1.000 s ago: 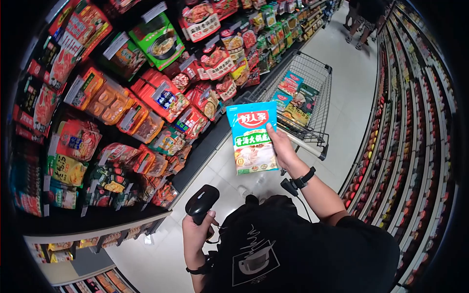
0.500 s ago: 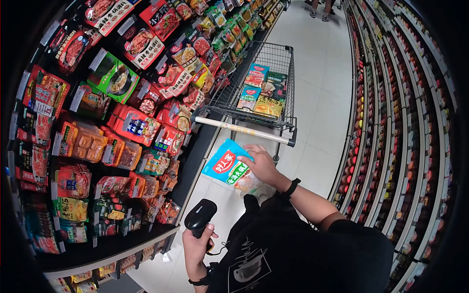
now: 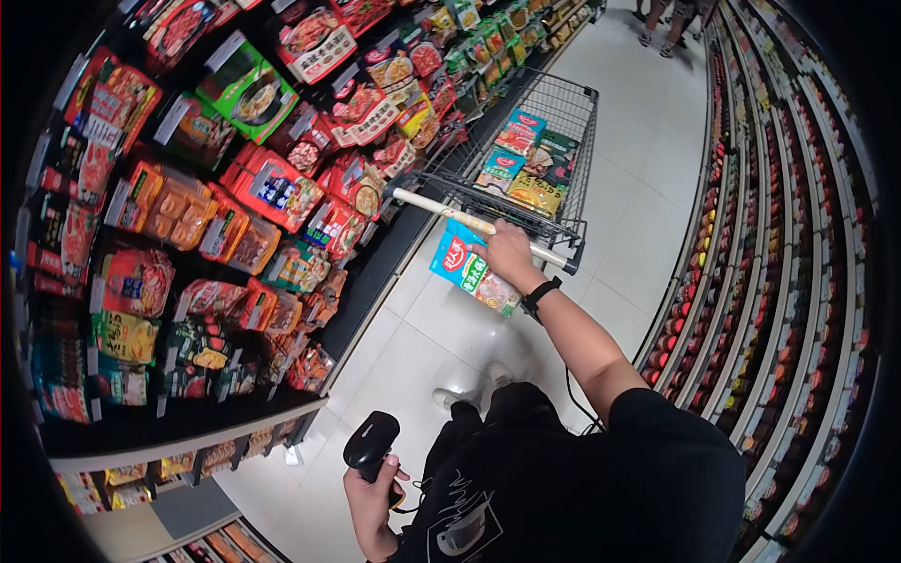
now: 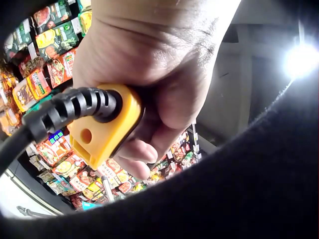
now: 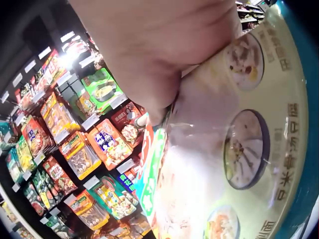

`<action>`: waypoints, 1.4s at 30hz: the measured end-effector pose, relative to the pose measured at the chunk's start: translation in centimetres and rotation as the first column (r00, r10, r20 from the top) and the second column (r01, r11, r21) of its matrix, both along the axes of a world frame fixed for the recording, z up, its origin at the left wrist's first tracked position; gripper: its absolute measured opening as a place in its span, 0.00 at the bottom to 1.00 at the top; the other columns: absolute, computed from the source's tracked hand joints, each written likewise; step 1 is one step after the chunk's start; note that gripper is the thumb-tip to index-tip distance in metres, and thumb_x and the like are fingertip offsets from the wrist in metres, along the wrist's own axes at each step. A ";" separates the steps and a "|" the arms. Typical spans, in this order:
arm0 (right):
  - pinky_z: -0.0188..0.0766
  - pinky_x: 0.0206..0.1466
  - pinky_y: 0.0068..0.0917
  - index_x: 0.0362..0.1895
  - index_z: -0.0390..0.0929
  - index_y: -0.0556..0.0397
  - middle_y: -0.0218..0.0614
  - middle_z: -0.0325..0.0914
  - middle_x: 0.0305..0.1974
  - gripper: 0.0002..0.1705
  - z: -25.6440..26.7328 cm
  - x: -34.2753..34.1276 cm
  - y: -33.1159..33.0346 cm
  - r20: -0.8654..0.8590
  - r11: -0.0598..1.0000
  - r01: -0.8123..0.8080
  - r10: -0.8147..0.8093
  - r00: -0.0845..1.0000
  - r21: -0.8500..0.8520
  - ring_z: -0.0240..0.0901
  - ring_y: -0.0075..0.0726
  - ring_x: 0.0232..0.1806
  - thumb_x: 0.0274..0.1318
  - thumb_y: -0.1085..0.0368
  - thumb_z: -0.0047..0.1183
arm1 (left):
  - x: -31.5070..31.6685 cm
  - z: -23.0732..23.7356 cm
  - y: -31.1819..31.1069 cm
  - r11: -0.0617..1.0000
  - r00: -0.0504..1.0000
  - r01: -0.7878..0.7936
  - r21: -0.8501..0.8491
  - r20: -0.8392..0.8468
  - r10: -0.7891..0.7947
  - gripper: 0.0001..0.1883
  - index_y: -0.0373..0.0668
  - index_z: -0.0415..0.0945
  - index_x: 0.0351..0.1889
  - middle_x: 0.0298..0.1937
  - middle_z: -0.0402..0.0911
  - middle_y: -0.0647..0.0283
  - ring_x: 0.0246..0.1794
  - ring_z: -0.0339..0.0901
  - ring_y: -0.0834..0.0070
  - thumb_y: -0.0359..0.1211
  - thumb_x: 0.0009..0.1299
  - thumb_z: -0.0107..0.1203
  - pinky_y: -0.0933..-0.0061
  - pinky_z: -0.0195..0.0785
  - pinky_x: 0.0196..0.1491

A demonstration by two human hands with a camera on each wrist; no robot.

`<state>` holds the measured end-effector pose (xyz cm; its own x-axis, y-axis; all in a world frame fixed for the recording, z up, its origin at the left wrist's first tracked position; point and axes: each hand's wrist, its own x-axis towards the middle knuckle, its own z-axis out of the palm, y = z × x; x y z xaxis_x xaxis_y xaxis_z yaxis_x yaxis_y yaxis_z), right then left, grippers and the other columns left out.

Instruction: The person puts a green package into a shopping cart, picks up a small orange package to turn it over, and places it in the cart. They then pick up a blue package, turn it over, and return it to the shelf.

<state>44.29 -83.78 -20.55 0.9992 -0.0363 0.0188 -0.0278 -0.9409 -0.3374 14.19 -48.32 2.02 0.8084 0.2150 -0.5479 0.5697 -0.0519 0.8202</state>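
In the head view my right hand [image 3: 510, 253] pinches a blue and white food packet [image 3: 472, 269], held beside the cart's handle bar [image 3: 441, 209]. The right wrist view has the packet's printed back [image 5: 244, 144] close up, below my right hand [image 5: 164, 50]. My left hand [image 3: 372, 494] grips a black handheld scanner [image 3: 372, 441] low in the head view. In the left wrist view, the fingers of my left hand [image 4: 154, 64] curl round the scanner's yellow base [image 4: 107, 129], from which a black cable [image 4: 65, 109] runs.
A wire shopping cart [image 3: 584, 150] holds several packets [image 3: 533, 194]. Shelves of hanging packets [image 3: 274, 188] line the left side; shelves of jars [image 3: 751, 281] line the right. People's legs [image 3: 668, 36] stand far up the tiled aisle [image 3: 615, 178].
The right hand and packet first dropped and tilted, then moved forward to the cart's handle bar. The left hand keeps its grip on the scanner, slightly lower in view.
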 end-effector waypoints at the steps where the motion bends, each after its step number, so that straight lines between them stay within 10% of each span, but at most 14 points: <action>1: 0.71 0.55 0.47 0.37 0.92 0.51 0.42 0.79 0.45 0.30 -0.4 -0.1 0.4 0.022 1.000 0.010 -0.010 1.000 -0.013 0.78 0.49 0.51 0.61 0.35 0.63 | -0.5 0.0 0.3 1.000 1.000 -0.014 -0.005 0.002 0.014 0.14 0.33 0.82 0.51 0.36 0.86 0.60 0.28 0.86 0.73 0.31 0.74 0.70 0.78 0.73 0.24; 19: 0.76 0.44 0.49 0.30 0.89 0.59 0.47 0.75 0.36 0.32 -2.0 -11.6 9.8 0.275 0.975 -0.103 0.155 0.949 -0.196 0.79 0.56 0.39 0.64 0.39 0.64 | -19.1 -2.6 15.3 0.906 0.901 -0.420 -0.061 0.093 0.424 0.12 0.37 0.84 0.49 0.29 0.88 0.62 0.18 0.75 0.84 0.33 0.74 0.71 0.77 0.61 0.21; 33: 0.70 0.68 0.50 0.38 0.89 0.65 0.55 0.73 0.69 0.36 -3.2 -20.5 19.2 0.259 0.960 -0.175 0.231 0.938 -0.221 0.73 0.63 0.65 0.70 0.38 0.58 | -35.3 -4.4 27.6 0.810 0.807 -0.576 -0.110 0.086 0.585 0.15 0.35 0.83 0.50 0.27 0.87 0.58 0.16 0.75 0.82 0.35 0.74 0.71 0.78 0.63 0.20; 42: 0.70 0.70 0.49 0.37 0.88 0.66 0.56 0.71 0.72 0.35 -4.1 -22.5 26.8 0.239 0.965 -0.146 0.197 0.951 -0.217 0.73 0.64 0.67 0.70 0.40 0.59 | -35.0 -6.0 32.7 0.763 0.772 -0.626 -0.161 0.010 0.635 0.13 0.36 0.83 0.49 0.27 0.87 0.60 0.15 0.74 0.83 0.35 0.75 0.71 0.78 0.62 0.19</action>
